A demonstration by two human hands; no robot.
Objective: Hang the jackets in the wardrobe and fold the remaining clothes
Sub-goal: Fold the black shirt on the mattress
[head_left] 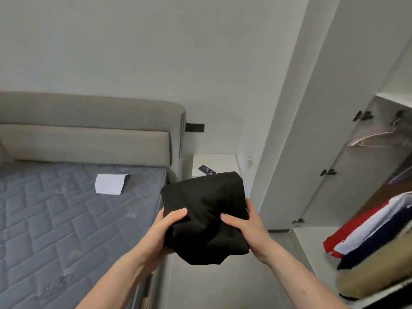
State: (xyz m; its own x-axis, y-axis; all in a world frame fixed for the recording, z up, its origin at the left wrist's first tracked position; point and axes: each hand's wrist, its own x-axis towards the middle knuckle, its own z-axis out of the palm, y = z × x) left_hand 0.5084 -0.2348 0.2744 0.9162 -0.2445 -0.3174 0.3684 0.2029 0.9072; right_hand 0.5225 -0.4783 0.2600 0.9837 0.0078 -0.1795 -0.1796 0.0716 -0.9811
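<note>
folded black garment point(204, 210) held in mid-air, gripped at its near edge by left hand point(163, 228) and right hand point(247, 226), mattress edge point(161, 192) just left of them, bare floor point(223, 284) below, stacked clothes point(374, 248), slightly blurred, on wardrobe shelf point(305, 248) right.

The folded garment point(204, 210) is plain black, with no print. The mattress point(73, 210) is slate blue-grey, stitched in a quilted diamond pattern, and the sheet of paper point(110, 184) on it is white. The headboard point(89, 128) is plain beige-grey. The bedside table point(219, 161) is white, with a dark phone point(207, 169) on it. The wardrobe point(312, 130) is white, with black hinges point(362, 115). In the stack of folded clothes point(374, 253), the layers run red, white, navy, then tan
</note>
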